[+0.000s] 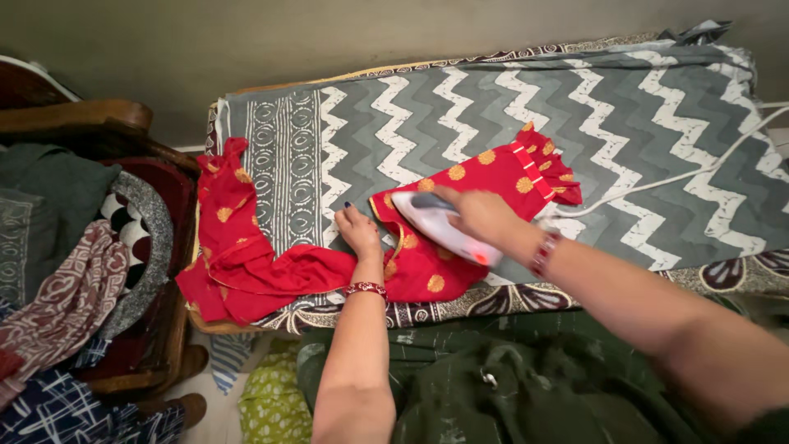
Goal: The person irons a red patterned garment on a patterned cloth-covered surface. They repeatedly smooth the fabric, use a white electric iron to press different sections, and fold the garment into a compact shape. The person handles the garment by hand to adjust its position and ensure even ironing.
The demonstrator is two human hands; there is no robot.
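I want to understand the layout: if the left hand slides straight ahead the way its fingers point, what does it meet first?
Probably only the grey zigzag cloth: the left hand points up the table, the red garment and the iron lying to its right. Depth is hard to judge.

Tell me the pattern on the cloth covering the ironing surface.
Grey with white zigzag stripes, on the cover cloth, seen clearly in the head view.

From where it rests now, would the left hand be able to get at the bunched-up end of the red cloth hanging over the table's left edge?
Probably yes. The left hand lies flat on the red cloth, and the bunched end sits just to its left with nothing between them. The iron is under the right hand, on the other side.
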